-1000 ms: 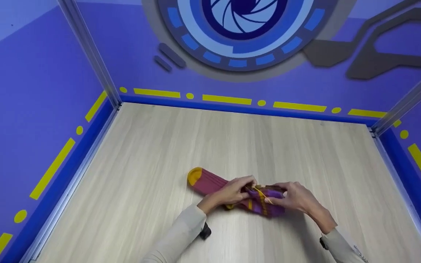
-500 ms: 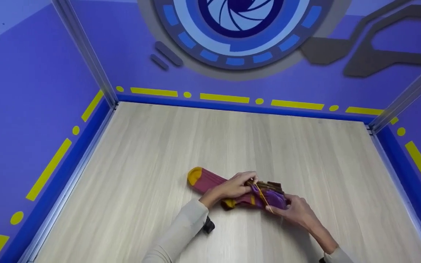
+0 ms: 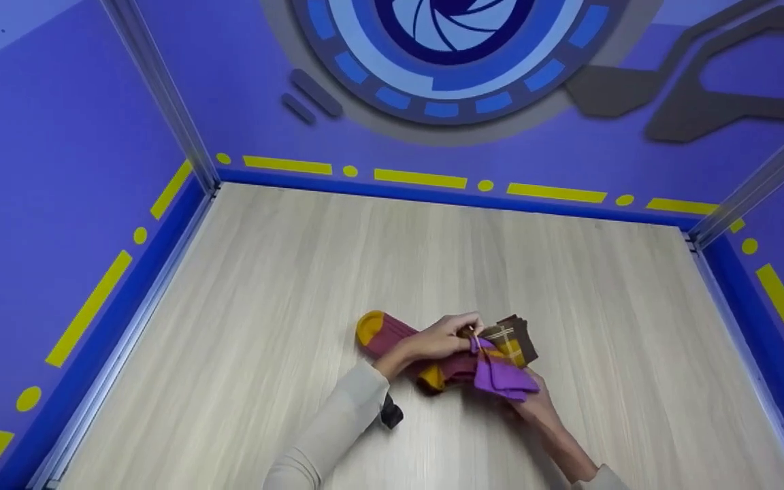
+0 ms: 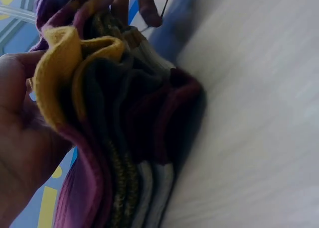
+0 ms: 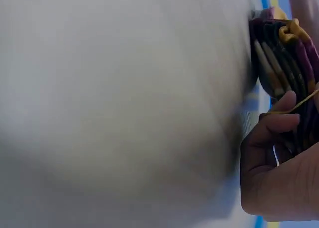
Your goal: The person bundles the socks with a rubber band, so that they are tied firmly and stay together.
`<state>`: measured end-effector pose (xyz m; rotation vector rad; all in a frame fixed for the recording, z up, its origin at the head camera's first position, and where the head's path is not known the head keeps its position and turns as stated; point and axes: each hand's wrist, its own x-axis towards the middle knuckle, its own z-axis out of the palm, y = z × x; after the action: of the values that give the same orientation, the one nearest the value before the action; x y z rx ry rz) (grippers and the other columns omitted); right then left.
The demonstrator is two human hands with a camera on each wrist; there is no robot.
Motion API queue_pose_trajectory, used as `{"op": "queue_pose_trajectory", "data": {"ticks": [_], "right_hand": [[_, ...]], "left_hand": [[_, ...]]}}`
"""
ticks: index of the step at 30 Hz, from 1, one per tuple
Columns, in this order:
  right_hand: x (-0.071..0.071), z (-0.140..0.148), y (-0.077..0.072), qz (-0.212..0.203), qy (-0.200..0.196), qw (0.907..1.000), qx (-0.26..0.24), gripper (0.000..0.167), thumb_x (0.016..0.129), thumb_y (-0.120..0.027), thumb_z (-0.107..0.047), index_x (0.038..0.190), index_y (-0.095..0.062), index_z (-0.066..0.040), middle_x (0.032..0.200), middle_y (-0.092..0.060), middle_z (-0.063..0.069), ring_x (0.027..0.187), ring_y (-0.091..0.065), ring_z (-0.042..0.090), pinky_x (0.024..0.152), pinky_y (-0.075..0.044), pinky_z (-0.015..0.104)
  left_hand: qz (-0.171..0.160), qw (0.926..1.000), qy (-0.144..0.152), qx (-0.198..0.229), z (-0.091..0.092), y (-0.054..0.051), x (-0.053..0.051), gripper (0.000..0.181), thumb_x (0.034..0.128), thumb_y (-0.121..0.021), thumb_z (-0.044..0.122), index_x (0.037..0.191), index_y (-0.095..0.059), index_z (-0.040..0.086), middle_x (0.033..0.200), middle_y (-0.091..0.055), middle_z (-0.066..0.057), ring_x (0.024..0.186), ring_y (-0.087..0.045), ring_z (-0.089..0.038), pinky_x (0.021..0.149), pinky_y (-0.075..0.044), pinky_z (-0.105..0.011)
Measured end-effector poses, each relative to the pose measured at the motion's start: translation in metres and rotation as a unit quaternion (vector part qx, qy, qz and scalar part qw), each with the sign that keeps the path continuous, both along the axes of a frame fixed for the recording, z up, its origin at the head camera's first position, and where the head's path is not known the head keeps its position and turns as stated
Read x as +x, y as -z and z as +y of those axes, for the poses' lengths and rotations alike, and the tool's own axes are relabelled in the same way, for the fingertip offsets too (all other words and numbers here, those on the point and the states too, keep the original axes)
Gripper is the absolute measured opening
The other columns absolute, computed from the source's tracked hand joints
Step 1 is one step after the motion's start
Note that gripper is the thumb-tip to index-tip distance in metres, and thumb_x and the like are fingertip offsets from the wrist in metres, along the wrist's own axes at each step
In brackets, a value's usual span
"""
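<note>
A bundle of several socks lies slanted on the table, maroon with mustard toes or heels. Its purple cuff and brown plaid cuff spread apart at the right end. My left hand grips the bundle near its middle; in the left wrist view, folded layers stack beside the palm. Under the purple cuff, my right hand is partly hidden. The right wrist view shows its curled fingers hooking a thin yellow rubber band, which stretches across the socks.
The pale wood-grain table surrounds the socks. Blue-purple panels with yellow dashes enclose its back and sides, joined by metal corner posts. A black wrist device hangs below the left sleeve.
My right hand has moved from the right end of the socks to beneath them. The purple cuff has flopped toward me and the plaid cuff now shows separately. My left hand keeps its grip.
</note>
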<state>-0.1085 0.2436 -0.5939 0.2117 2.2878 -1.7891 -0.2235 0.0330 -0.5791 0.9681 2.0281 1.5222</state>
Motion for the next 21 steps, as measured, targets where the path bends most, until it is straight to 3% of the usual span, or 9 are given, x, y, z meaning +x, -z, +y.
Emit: {"op": "queue_pose_trajectory", "data": {"ticks": [2, 4, 7, 9, 11, 15, 18, 21], "right_hand": [[-0.001, 0.000, -0.001, -0.034, 0.001, 0.9993, -0.014, 0.053, 0.099, -0.064, -0.013, 0.144, -0.043, 0.007, 0.078, -0.068, 0.006, 0.055, -0.058, 0.011, 0.054, -0.050, 0.025], [-0.003, 0.000, -0.004, -0.044, 0.007, 0.9989, -0.017, 0.056, 0.098, -0.067, -0.017, 0.145, -0.044, 0.003, 0.082, -0.070, 0.008, 0.058, -0.062, 0.014, 0.056, -0.052, 0.027], [-0.007, -0.001, -0.008, -0.016, 0.016, 0.9996, 0.018, 0.057, 0.096, -0.071, -0.018, 0.145, -0.049, 0.002, 0.110, -0.074, 0.018, 0.089, -0.069, 0.015, 0.074, -0.055, 0.020], [-0.010, -0.002, -0.011, -0.007, 0.022, 0.9997, 0.011, 0.060, 0.098, -0.068, -0.016, 0.150, -0.044, 0.001, 0.134, -0.063, 0.022, 0.112, -0.064, 0.016, 0.086, -0.050, 0.016], [-0.014, -0.003, -0.012, -0.004, 0.026, 0.9994, -0.023, 0.066, 0.100, -0.064, -0.012, 0.157, -0.031, -0.004, 0.152, -0.049, 0.021, 0.123, -0.056, 0.010, 0.093, -0.045, 0.014], [-0.019, -0.002, -0.012, -0.028, 0.056, 0.9915, -0.114, 0.081, 0.098, -0.065, -0.005, 0.162, -0.017, -0.018, 0.151, -0.046, 0.006, 0.109, -0.058, -0.003, 0.089, -0.049, 0.017], [-0.023, -0.002, -0.014, -0.026, 0.074, 0.9891, -0.124, 0.077, 0.097, -0.066, -0.007, 0.161, -0.023, -0.018, 0.144, -0.049, -0.002, 0.111, -0.058, -0.002, 0.092, -0.048, 0.015], [-0.025, -0.001, -0.016, -0.038, 0.082, 0.9876, -0.128, 0.070, 0.099, -0.067, -0.017, 0.158, -0.031, -0.016, 0.139, -0.049, 0.001, 0.114, -0.057, 0.002, 0.093, -0.051, 0.017]], "left_hand": [[-0.009, 0.9999, 0.003, 0.008, -0.002, 0.001, 0.000, 0.018, 0.0928, -0.061, 0.001, 0.090, -0.045, 0.009, 0.087, -0.041, 0.007, 0.084, -0.043, -0.002, 0.080, -0.035, -0.019], [-0.021, 0.9995, 0.004, 0.021, -0.006, 0.000, -0.002, 0.019, 0.0930, -0.061, 0.000, 0.090, -0.043, 0.008, 0.088, -0.040, 0.006, 0.085, -0.043, -0.004, 0.080, -0.035, -0.020], [-0.040, 0.9985, 0.010, 0.037, -0.011, 0.000, -0.005, 0.020, 0.0926, -0.062, -0.001, 0.091, -0.043, 0.006, 0.089, -0.040, 0.006, 0.086, -0.043, -0.005, 0.080, -0.034, -0.021], [-0.053, 0.9974, 0.027, 0.039, -0.014, -0.001, -0.007, 0.019, 0.0931, -0.062, -0.002, 0.092, -0.044, 0.005, 0.088, -0.040, 0.006, 0.084, -0.042, -0.004, 0.079, -0.034, -0.020], [-0.062, 0.9963, 0.050, 0.034, -0.015, 0.000, -0.007, 0.018, 0.0940, -0.063, 0.000, 0.093, -0.045, 0.004, 0.089, -0.041, 0.007, 0.084, -0.042, -0.003, 0.079, -0.035, -0.020], [-0.060, 0.9953, 0.073, 0.023, -0.015, 0.003, -0.004, 0.018, 0.0953, -0.064, 0.003, 0.095, -0.046, 0.003, 0.091, -0.043, 0.007, 0.086, -0.043, -0.004, 0.079, -0.036, -0.019], [-0.038, 0.9966, 0.072, 0.012, -0.017, 0.004, -0.002, 0.016, 0.0963, -0.064, 0.005, 0.096, -0.048, 0.003, 0.093, -0.046, 0.006, 0.090, -0.045, -0.007, 0.081, -0.036, -0.018], [-0.017, 0.9972, 0.072, 0.003, -0.019, 0.004, 0.000, 0.015, 0.0974, -0.064, 0.007, 0.098, -0.050, 0.005, 0.095, -0.048, 0.006, 0.093, -0.047, -0.007, 0.083, -0.038, -0.018]]}}
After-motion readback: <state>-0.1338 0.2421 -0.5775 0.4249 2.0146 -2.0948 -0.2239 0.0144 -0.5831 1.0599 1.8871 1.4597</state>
